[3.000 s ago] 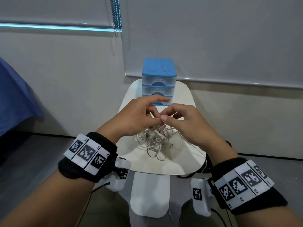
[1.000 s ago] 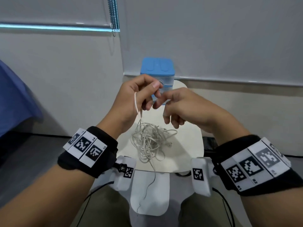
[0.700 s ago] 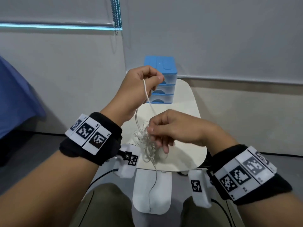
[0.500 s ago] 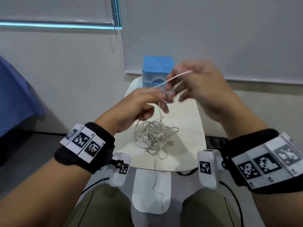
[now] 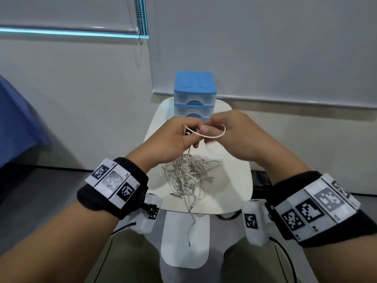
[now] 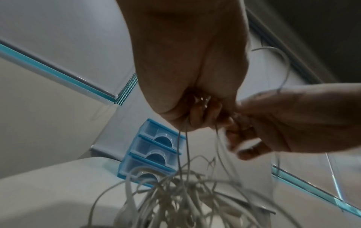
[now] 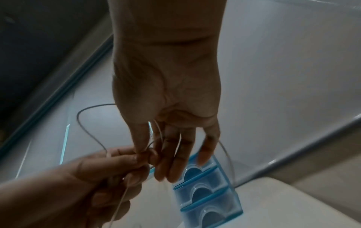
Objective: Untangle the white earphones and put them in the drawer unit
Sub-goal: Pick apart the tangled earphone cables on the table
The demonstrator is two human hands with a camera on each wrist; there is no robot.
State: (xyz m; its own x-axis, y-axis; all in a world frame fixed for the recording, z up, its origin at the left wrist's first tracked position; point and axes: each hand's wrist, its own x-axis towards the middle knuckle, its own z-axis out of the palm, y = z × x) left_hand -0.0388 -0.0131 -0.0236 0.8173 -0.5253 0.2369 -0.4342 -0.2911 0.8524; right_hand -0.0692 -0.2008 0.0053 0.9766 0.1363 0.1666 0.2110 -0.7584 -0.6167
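Pale wall [image 5: 81, 88] with lowered roller blinds [image 5: 265, 37], grey floor [image 5: 30, 190], small white table [image 5: 230, 180].

wristbands [image 5: 114, 185]: black, white panels of square black codes
cameras [image 5: 254, 221]: white, black cables attached
trousers [image 5: 114, 260]: olive

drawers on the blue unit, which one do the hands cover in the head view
The bottom drawer. From the head view the left hand and right hand hide it, while the top drawer and middle drawer show above them.

A plain indoor room, perhaps an office: grey roller blinds [image 5: 265, 48] with a bead chain [image 5: 140, 19], bare wall, small white table [image 5: 234, 180].
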